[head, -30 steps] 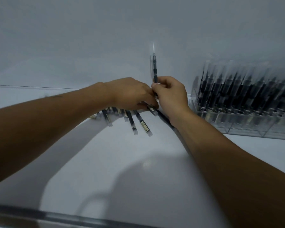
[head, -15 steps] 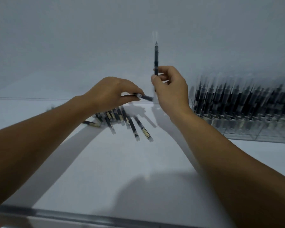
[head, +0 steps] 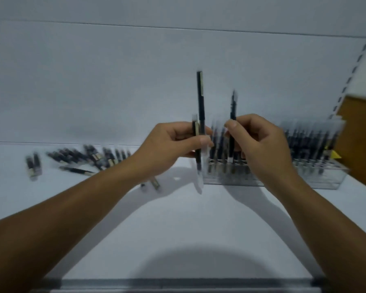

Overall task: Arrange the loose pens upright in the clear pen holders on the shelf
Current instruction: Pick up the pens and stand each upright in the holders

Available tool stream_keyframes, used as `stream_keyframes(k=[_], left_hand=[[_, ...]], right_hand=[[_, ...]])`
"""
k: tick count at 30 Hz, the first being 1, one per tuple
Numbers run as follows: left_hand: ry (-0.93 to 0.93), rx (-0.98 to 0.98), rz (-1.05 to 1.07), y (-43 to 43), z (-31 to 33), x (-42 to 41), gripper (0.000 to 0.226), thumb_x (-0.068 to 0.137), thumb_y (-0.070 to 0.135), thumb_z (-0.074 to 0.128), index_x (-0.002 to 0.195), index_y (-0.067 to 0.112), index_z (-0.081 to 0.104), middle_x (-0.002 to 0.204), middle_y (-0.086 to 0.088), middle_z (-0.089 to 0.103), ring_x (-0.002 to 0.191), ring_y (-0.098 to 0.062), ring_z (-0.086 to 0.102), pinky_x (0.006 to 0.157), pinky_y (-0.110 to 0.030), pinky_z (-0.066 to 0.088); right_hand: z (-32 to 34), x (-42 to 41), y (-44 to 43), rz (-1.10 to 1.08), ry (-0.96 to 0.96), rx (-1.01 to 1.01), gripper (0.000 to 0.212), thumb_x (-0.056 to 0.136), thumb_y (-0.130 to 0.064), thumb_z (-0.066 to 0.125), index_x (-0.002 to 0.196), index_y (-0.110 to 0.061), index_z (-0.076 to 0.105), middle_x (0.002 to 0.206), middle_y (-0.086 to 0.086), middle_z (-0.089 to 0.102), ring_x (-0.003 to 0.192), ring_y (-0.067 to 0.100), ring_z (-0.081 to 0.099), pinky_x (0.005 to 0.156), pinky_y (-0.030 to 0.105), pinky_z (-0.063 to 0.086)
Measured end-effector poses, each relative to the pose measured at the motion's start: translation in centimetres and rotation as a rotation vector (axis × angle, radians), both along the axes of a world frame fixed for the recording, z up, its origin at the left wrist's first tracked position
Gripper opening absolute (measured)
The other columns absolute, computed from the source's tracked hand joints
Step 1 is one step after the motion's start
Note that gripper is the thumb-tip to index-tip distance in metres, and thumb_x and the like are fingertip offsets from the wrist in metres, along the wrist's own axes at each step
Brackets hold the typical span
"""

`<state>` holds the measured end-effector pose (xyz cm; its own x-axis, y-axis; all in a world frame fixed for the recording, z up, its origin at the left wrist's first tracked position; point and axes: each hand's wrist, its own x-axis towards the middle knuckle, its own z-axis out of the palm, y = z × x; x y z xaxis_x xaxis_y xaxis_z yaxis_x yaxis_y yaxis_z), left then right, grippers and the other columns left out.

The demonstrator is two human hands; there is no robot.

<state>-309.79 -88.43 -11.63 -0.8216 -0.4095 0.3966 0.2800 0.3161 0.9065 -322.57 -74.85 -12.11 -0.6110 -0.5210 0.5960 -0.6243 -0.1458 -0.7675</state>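
Near the pen holder (head: 330, 182), one pen (head: 232, 108) is pinched by the right hand (head: 262, 144), two pens (head: 200, 98) by the left hand (head: 167, 151). Slotting them upright is judged next.

Both forearms bare all the way frm near edge of shelf (head: 178, 225) to wrists; L hand (head: 167, 146) & R hand (head: 262, 144) bare, thumbnails short, plain.

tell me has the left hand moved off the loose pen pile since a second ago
Yes. The left hand has lifted off the loose pens and shifted right, toward the clear pen holder.
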Motion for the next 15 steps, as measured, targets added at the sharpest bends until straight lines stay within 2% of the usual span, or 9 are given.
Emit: stream_keyframes(k=[3, 6, 9, 11, 13, 15], left_hand=[[-0.027, 0.038, -0.096, 3.5, -0.5, -2.9, 0.019, 0.086, 0.007, 0.066, 0.104, 0.013, 0.070, 0.090, 0.001, 0.076, 0.091, -0.012, 0.072, 0.074, -0.020, 0.055], [-0.052, 0.053, -0.144, 6.4, -0.7, -5.4, 0.020, 0.086, 0.010, 0.068, 0.105, 0.014, 0.071, 0.094, -0.001, 0.076, 0.093, -0.012, 0.071, 0.076, -0.019, 0.055], [-0.060, 0.044, -0.176, 8.3, -1.3, -7.1, 0.019, 0.085, 0.013, 0.068, 0.104, 0.017, 0.072, 0.094, -0.002, 0.076, 0.093, -0.012, 0.071, 0.075, -0.018, 0.054], [-0.052, 0.053, -0.195, 8.9, -2.2, -7.6, 0.018, 0.085, 0.013, 0.068, 0.101, 0.018, 0.072, 0.094, -0.004, 0.076, 0.092, -0.014, 0.071, 0.076, -0.019, 0.054], [-0.047, 0.065, -0.212, 9.1, -3.0, -7.8, 0.018, 0.084, 0.013, 0.067, 0.101, 0.017, 0.072, 0.093, -0.004, 0.076, 0.092, -0.016, 0.071, 0.076, -0.020, 0.055], [-0.051, 0.080, -0.229, 9.1, -3.6, -7.9, 0.020, 0.081, 0.015, 0.068, 0.100, 0.016, 0.071, 0.092, -0.002, 0.076, 0.091, -0.015, 0.071, 0.076, -0.021, 0.055]], right_hand=[[-0.4, -2.1, 3.7, -0.080, -0.026, 0.001, 0.011, 0.093, -0.028, 0.064, 0.092, -0.018, 0.069, 0.075, 0.003, 0.065, 0.065, 0.008, 0.056, 0.059, 0.024, 0.048], [-1.0, -4.2, 7.0, -0.160, -0.064, -0.016, 0.015, 0.093, -0.024, 0.064, 0.106, -0.018, 0.067, 0.080, -0.002, 0.066, 0.069, 0.003, 0.060, 0.062, 0.020, 0.048], [-1.2, -5.7, 9.4, -0.228, -0.066, 0.002, 0.020, 0.093, -0.023, 0.064, 0.111, -0.015, 0.066, 0.085, -0.001, 0.069, 0.070, 0.000, 0.062, 0.061, 0.016, 0.047], [-1.1, -6.4, 10.3, -0.259, -0.062, 0.008, 0.016, 0.093, -0.024, 0.064, 0.106, -0.016, 0.068, 0.086, 0.001, 0.070, 0.072, 0.006, 0.062, 0.060, 0.019, 0.048], [-0.9, -6.8, 10.7, -0.284, -0.031, 0.021, 0.013, 0.093, -0.027, 0.064, 0.097, -0.017, 0.071, 0.082, 0.000, 0.069, 0.073, 0.012, 0.063, 0.063, 0.028, 0.051], [-0.6, -7.1, 10.8, -0.288, -0.013, 0.034, 0.014, 0.093, -0.028, 0.064, 0.096, -0.017, 0.072, 0.078, -0.004, 0.068, 0.074, 0.011, 0.062, 0.065, 0.029, 0.053]])
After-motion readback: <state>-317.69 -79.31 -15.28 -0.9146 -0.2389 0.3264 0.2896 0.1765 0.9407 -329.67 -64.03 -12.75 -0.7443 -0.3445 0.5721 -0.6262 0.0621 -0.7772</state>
